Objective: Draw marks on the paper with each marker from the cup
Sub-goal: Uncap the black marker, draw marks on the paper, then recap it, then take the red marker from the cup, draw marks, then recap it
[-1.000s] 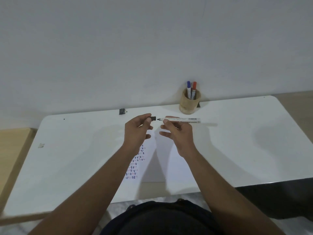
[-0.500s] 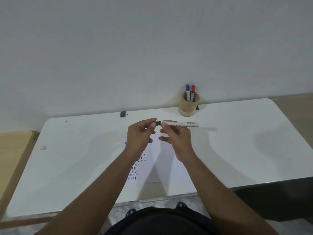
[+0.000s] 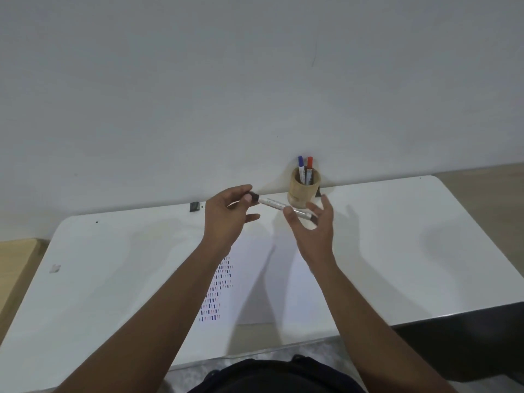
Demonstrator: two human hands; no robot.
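Note:
A white marker (image 3: 276,205) with a black cap is held level above the table, just in front of the cup. My left hand (image 3: 228,215) pinches its capped end. My right hand (image 3: 312,225) is under the marker's other end, fingers spread, thumb touching the barrel. The wooden cup (image 3: 303,191) stands at the table's back edge against the wall, with a blue-capped marker (image 3: 300,163) and a red-capped marker (image 3: 310,163) upright in it. A white sheet of paper (image 3: 255,282) lies below my hands, with rows of short blue, red and black marks (image 3: 217,290) along its left side.
The white table (image 3: 397,251) meets a plain wall at the back. A small black object (image 3: 194,207) lies near the back edge, left of my hands. A grey scrap (image 3: 55,268) lies at the table's left. A wooden surface (image 3: 15,259) adjoins the left side.
The cap in my left hand has met the marker tip and now sits on it. The marker has moved toward the cup, and my right hand has loosened, its fingers spreading.

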